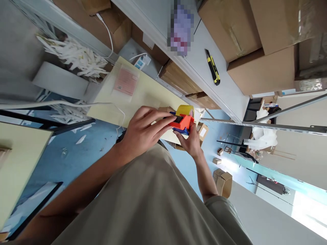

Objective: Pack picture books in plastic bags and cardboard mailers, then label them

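Observation:
Both my hands are on a tape dispenser (182,123) with a red-orange and blue body and a black part on top. A roll of yellow tape (185,110) sits in it. My left hand (146,127) reaches over from the left, its fingertips on the black and red part. From the right, my right hand (190,139) grips the dispenser's lower side, thumb and fingers closed on it. Part of a small brown box (166,109) shows behind the left fingers; whether the dispenser touches it is hidden.
On the pale yellow table (150,91) lies a pink packet (126,81). A yellow and black box cutter (212,68) rests on the white shelf (199,44) above. Cardboard boxes (263,71) are stacked there. A power strip (140,63) stands behind the table.

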A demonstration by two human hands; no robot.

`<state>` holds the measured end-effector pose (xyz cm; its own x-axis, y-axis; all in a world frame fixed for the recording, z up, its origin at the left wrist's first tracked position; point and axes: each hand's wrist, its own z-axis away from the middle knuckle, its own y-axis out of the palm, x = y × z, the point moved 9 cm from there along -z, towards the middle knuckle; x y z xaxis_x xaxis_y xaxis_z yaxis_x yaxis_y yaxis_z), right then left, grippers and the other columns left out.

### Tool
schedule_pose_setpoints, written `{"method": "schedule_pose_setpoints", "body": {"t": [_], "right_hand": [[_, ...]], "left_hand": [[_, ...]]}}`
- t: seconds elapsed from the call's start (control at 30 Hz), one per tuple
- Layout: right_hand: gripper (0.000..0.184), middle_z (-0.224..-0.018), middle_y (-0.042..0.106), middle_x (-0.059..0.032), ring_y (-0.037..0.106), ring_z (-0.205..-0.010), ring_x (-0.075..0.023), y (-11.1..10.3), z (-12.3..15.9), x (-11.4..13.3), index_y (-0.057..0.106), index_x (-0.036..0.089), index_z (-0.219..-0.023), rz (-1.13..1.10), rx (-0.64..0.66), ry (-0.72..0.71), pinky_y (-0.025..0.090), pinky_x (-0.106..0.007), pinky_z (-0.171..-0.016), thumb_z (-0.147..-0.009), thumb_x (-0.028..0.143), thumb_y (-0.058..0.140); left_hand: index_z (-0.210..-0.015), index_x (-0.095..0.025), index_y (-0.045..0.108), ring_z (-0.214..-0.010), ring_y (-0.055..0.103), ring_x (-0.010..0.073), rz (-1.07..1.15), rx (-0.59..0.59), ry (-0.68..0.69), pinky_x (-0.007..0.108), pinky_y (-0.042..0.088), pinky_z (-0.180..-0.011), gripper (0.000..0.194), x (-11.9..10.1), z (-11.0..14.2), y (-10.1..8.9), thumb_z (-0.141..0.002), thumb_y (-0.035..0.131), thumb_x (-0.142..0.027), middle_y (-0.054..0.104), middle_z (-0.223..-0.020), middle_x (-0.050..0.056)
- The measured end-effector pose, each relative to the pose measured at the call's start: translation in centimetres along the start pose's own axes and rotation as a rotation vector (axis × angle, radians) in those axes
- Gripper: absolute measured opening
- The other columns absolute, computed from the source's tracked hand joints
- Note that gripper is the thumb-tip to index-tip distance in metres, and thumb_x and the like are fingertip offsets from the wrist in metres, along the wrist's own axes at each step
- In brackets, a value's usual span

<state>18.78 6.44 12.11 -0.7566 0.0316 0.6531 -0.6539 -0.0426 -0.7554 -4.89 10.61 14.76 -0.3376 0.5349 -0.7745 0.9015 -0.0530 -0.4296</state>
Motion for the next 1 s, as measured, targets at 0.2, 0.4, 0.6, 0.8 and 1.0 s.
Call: {"method": "schedule_pose_setpoints", "body": {"t": [0.2,0.4,0.6,0.8,1.0], "right_hand": [[0.066,-0.120,0.075,-0.0137,0.078,-0.110,-0.0380,1.3,0.9,-0.6,0.057,0.029,-0.141,0.031,0.073,0.043,0.071,-0.060,-0.096,-0.101,0.076,0.079],[0.063,-0.109,0.075,-0.0113,0.079,-0.104,-0.0386,1.9,1.6,-1.1,0.057,0.029,-0.143,0.058,0.084,0.080,0.070,-0.065,-0.098,-0.103,0.074,0.077],[0.065,-0.113,0.076,-0.0146,0.079,-0.104,-0.0397,2.7,1.9,-1.6,0.055,0.028,-0.141,0.115,0.089,0.082,0.070,-0.063,-0.095,-0.104,0.078,0.073],[0.061,-0.105,0.074,-0.0113,0.079,-0.093,-0.0338,3.3,2.3,-1.4,0.049,0.025,-0.141,0.324,0.130,0.016,0.071,-0.052,-0.079,-0.112,0.076,0.061],[0.053,-0.101,0.072,-0.0076,0.076,-0.084,-0.0305,2.9,2.5,-1.1,0.046,0.026,-0.138,0.381,0.156,0.034,0.067,-0.044,-0.072,-0.113,0.070,0.063]], "left_hand": [[-0.142,-0.034,0.078,-0.108,0.073,0.0276,0.023,0.016,-0.028,0.051,0.060,-0.104,0.029,0.9,0.6,-0.1,-0.117,0.067,-0.043,0.082,-0.128,0.008],[-0.137,-0.032,0.080,-0.111,0.071,0.0292,0.041,0.048,-0.082,0.052,0.059,-0.103,0.029,2.4,0.9,0.9,-0.117,0.064,-0.046,0.084,-0.123,0.009],[-0.137,-0.031,0.081,-0.113,0.070,0.0288,0.063,0.069,-0.110,0.049,0.057,-0.103,0.035,4.0,1.6,2.3,-0.119,0.059,-0.052,0.085,-0.127,0.008],[-0.137,-0.031,0.082,-0.114,0.070,0.0296,0.069,0.136,-0.169,0.049,0.055,-0.105,0.032,4.6,1.9,2.8,-0.116,0.065,-0.049,0.086,-0.127,0.009],[-0.155,-0.031,0.071,-0.118,0.072,0.0319,0.068,0.090,-0.217,0.050,0.056,-0.109,0.046,3.8,1.5,1.5,-0.111,0.076,-0.043,0.084,-0.129,0.009]]}}
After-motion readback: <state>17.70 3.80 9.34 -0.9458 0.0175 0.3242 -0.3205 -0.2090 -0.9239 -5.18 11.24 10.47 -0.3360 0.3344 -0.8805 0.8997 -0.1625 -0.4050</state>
